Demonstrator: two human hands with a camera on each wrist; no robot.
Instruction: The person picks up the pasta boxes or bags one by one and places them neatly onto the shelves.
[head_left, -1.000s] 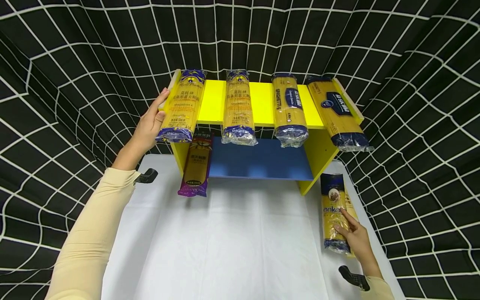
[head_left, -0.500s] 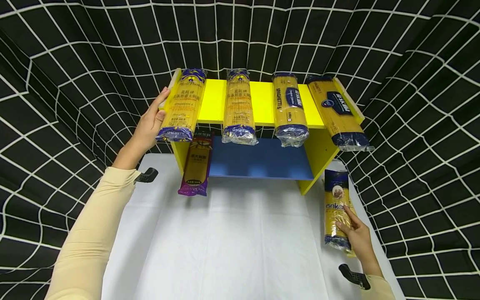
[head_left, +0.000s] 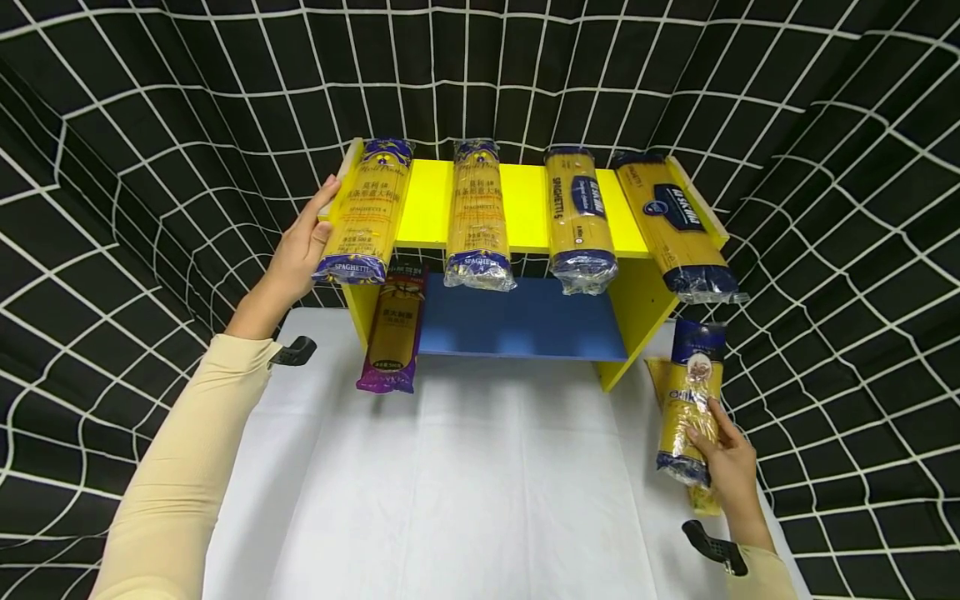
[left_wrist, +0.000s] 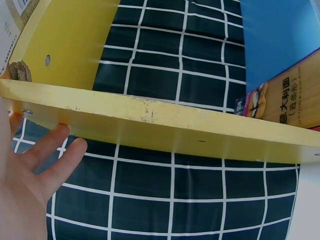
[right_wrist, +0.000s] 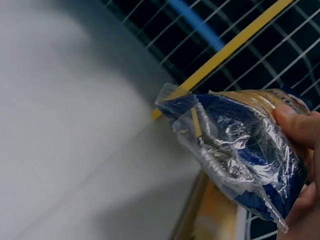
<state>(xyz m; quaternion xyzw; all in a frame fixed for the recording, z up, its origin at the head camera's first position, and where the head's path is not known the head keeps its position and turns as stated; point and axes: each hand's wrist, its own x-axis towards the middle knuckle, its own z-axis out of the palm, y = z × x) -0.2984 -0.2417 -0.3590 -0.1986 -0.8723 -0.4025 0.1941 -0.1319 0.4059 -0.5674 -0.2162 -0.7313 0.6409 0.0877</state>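
At the right, my right hand (head_left: pixel 733 467) grips a yellow and dark-blue spaghetti pack (head_left: pixel 684 425), thumb on its front and fingers round the edge. The pack slants, top leaning right, and partly covers another yellow pack (head_left: pixel 705 500) on the table. In the right wrist view, the held pack's crinkled clear end (right_wrist: pixel 235 155) faces the camera. My left hand (head_left: pixel 300 246) rests at the left side panel of the yellow shelf (head_left: pixel 427 200), beside the leftmost spaghetti pack (head_left: pixel 367 208). The left wrist view has its fingers extended against the panel's outer face (left_wrist: pixel 150 132).
More spaghetti packs lie along the top shelf: one blue-ended pack (head_left: pixel 478 217), another (head_left: pixel 581 217), and a tilted one (head_left: pixel 675 225) at the right. On the blue lower shelf (head_left: pixel 517 317), a purple-ended pasta pack (head_left: pixel 392 333) stands at the left. Black grid cloth (head_left: pixel 480 75) surrounds the white table (head_left: pixel 480 483).
My right hand has lifted the spaghetti pack up and to the right, tilting it and uncovering more of the yellow pack beneath. The left hand stays at the shelf's side.
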